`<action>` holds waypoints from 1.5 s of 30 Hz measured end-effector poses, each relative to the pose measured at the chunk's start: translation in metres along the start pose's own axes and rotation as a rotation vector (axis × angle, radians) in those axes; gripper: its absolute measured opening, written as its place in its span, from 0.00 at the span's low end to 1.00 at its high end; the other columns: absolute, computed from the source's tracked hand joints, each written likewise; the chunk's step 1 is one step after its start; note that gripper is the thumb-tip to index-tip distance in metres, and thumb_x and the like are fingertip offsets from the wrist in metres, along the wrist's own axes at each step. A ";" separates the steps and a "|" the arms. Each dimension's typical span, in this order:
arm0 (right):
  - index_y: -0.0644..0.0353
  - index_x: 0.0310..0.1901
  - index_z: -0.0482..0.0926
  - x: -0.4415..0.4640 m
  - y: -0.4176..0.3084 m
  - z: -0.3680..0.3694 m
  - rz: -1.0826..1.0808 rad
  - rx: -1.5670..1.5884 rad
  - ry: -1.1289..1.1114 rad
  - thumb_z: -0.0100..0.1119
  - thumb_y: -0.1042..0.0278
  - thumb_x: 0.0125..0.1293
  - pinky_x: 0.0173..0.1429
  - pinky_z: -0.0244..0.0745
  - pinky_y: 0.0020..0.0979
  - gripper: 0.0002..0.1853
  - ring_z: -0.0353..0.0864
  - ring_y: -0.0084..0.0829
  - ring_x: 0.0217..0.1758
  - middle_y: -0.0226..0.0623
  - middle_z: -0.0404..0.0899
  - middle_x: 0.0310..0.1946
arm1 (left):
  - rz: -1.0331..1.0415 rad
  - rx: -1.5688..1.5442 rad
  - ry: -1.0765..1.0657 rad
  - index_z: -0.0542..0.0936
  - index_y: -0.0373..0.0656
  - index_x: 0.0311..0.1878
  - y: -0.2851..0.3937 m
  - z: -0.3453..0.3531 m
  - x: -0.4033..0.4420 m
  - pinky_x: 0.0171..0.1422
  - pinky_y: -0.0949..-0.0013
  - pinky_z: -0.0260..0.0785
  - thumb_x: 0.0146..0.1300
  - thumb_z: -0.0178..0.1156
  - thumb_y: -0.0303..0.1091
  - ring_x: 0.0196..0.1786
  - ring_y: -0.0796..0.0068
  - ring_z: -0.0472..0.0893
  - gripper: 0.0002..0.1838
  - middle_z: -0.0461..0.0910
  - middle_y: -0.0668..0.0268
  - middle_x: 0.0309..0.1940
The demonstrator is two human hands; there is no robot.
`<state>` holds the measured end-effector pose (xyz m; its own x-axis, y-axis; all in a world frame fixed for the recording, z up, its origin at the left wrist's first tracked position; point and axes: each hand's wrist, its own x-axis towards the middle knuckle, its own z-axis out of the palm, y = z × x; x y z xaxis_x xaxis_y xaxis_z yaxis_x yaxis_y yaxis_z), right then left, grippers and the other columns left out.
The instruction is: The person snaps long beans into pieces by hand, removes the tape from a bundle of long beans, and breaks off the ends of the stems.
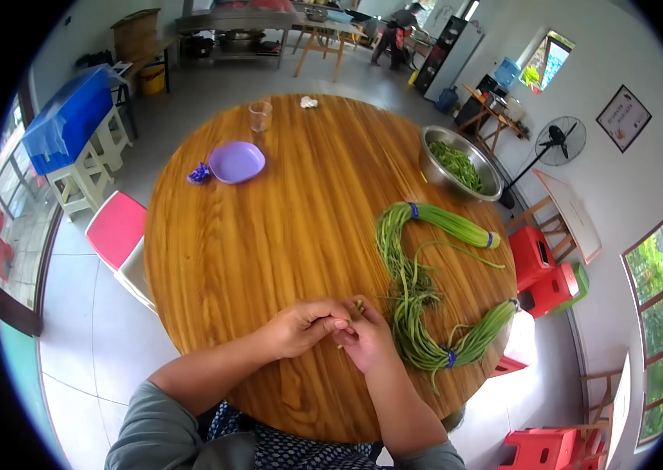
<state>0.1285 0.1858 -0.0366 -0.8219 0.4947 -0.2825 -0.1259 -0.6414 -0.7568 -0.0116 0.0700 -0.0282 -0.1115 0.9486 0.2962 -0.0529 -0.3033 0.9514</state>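
Over the near part of the round wooden table (269,227), my two hands meet. My right hand (366,338) is closed around short pieces of green long bean (359,306), whose ends stick out between the fingers. Pressed against it, my left hand (304,327) has its thumb and fingers pinched together; what lies between them is hidden. Right of my hands lie two bundles of long beans, an upper bundle (453,225) and a lower bundle (468,345), tied with blue-purple bands. A steel bowl (435,175) at the far right holds short green bean pieces (457,164).
A purple plate (237,163), a purple-blue crumpled band cluster (199,174), a clear glass (261,117) and a white crumpled tissue (308,102) sit on the table's far side. A pink-backed chair (116,227) stands left, red stools (531,258) right. Another person (400,35) stands far back.
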 end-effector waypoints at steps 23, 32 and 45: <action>0.59 0.40 0.71 -0.012 -0.018 0.012 -0.402 -0.514 0.146 0.55 0.67 0.76 0.28 0.55 0.21 0.07 0.62 0.16 0.24 0.28 0.70 0.23 | -0.265 0.418 0.081 0.77 0.39 0.45 0.017 -0.006 -0.003 0.43 0.66 0.75 0.73 0.57 0.31 0.36 0.66 0.84 0.06 0.83 0.60 0.32; 0.59 0.42 0.74 -0.011 -0.007 0.013 -0.028 -0.298 0.010 0.57 0.71 0.73 0.32 0.64 0.22 0.03 0.68 0.19 0.27 0.30 0.74 0.28 | 0.193 0.286 0.017 0.79 0.38 0.43 0.004 0.004 -0.001 0.42 0.70 0.75 0.73 0.57 0.26 0.36 0.72 0.83 0.04 0.83 0.63 0.31; 0.51 0.42 0.75 -0.008 0.002 0.009 0.028 -0.097 0.099 0.57 0.61 0.76 0.28 0.60 0.20 0.06 0.66 0.16 0.25 0.23 0.71 0.26 | 0.166 0.502 0.085 0.81 0.37 0.43 -0.005 -0.003 -0.006 0.44 0.68 0.78 0.68 0.63 0.24 0.40 0.71 0.86 0.03 0.85 0.60 0.35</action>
<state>0.1295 0.1753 -0.0302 -0.7649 0.5357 -0.3578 -0.0451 -0.5986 -0.7998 -0.0140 0.0650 -0.0347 -0.1591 0.8743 0.4585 0.4511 -0.3487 0.8215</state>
